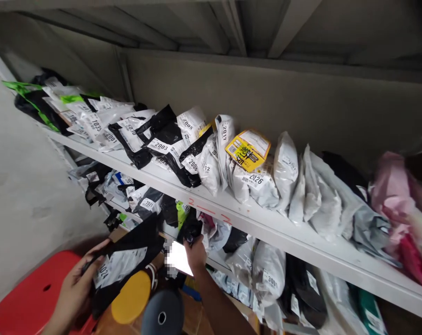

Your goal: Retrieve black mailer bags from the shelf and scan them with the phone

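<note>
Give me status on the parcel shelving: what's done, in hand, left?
Done: numbered parcels line the upper shelf, e.g. the 2026 bag. In hand: left hand holds a black labelled parcel; right hand holds a lit phone. Left: that black labelled parcel is not shelved yet.

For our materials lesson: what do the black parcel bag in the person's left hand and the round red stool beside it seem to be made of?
Black parcel bag, gripped by the left hand: probably thin plastic film, slightly glossy; it creases softly and carries a white paper label. Round red stool: likely moulded hard plastic, smooth with a dull sheen and a small hole in its seat.
</note>
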The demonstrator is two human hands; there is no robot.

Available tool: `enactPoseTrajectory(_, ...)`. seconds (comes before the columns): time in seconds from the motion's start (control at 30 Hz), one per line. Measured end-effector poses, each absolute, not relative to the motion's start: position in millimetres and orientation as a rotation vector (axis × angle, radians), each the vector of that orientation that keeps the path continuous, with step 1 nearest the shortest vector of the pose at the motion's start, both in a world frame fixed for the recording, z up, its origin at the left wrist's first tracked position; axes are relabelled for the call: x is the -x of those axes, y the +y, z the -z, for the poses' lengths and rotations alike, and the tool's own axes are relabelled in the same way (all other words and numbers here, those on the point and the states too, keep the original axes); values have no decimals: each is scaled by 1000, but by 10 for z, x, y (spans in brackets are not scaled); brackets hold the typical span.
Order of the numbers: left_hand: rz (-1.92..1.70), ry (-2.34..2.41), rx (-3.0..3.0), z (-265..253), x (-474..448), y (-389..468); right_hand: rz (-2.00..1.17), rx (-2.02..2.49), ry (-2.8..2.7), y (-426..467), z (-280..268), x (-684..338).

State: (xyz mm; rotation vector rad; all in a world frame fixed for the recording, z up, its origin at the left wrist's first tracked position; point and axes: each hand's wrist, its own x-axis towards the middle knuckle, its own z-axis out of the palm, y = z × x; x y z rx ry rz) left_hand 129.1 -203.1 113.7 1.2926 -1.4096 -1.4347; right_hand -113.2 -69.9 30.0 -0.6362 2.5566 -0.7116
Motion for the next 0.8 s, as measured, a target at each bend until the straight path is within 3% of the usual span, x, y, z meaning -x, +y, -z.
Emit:
enactPoseTrajectory(0.13, 1469, -1830, -1133, -980, -1195, -1957, 757, 791, 2530, -728, -368, 966)
enactPoseTrajectory(0.33, 1351, -2064, -1087, -719, -389, -1921, 649, 1045, 2461, -726, -346, 1054)
enactPoseTrajectory(0.6, 1277, -2528, -1141, -506, 516, -1859, 540, 926, 2574, -690, -492, 1565)
enactPoseTrajectory(0.8, 1442, -2488, -1277, -362, 536, -1953, 365, 878, 2619, -1066, -579, 1846)
